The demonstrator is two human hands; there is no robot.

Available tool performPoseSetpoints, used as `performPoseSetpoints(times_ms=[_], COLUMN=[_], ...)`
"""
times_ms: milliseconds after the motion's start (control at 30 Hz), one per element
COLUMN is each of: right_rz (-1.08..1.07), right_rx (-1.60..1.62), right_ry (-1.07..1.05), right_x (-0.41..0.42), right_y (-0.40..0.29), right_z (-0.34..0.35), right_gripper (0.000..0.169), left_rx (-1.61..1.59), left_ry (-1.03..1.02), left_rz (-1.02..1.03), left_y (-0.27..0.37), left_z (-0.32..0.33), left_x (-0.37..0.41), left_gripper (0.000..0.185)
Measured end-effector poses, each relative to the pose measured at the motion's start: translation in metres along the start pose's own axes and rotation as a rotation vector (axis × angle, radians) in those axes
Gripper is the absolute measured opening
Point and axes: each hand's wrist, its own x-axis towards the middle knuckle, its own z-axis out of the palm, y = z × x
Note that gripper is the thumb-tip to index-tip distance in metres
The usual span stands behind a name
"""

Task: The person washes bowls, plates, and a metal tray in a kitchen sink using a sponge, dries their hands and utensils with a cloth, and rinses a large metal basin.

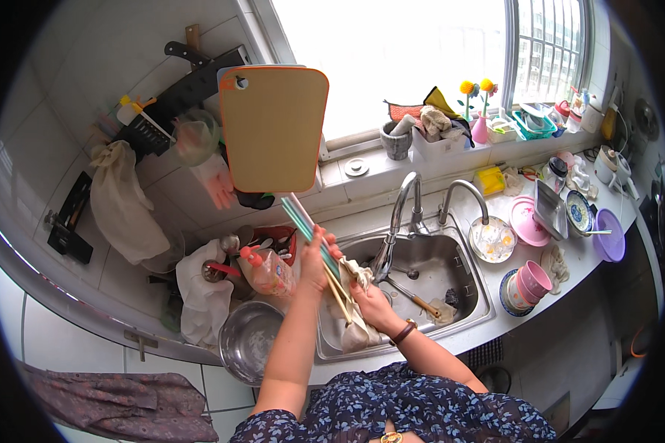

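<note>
My left hand (314, 260) is closed around a bundle of chopsticks (301, 221), green, pink and wood-coloured, slanting over the left edge of the stainless steel sink (468, 315). Around the bundle's lower part, my right hand (368, 299) grips a cream cloth (357, 272), whose loose end hangs beside the wooden tips. The chrome faucet (386, 257) stands just right of my hands. In the basin lie a wooden-handled utensil (421, 303), a dark scouring pad (451, 297) and a pale rag.
Left of the sink are a pump bottle (271, 274), a steel bowl (249, 343) and a red utensil basket (288, 243). A cutting board (274, 133) hangs above. To the right stand a plate (492, 238), stacked pink cups (532, 279) and a purple bowl (612, 238).
</note>
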Motion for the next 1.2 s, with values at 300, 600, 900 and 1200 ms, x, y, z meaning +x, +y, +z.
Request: performPoseSetpoints(times_ms=[300,600,900,1200], right_rz=[0.043,-0.362,-0.406,-0.289], right_rx=[0.103,0.021,0.631,0.918], right_ry=[-0.044,0.171,0.543,-0.106], right_x=[-0.003,0.03,0.051,0.01], right_y=[-0.034,-0.059,-0.098,-0.122], right_z=[-0.03,-0.026,-0.059,-0.094], right_gripper=[0.025,0.044,0.029,0.072], left_rx=[-0.169,1.199,1.222,-0.073], left_ry=[-0.007,-0.416,-0.561,-0.842], left_rz=[0.162,0.498,0.541,-0.109], left_y=[0.042,-0.023,-0.031,0.016], left_z=[0.006,0.02,0.047,0.039], left_x=[0.006,-0.055,-0.099,-0.09], left_gripper=[0.033,0.026,0.028,0.021])
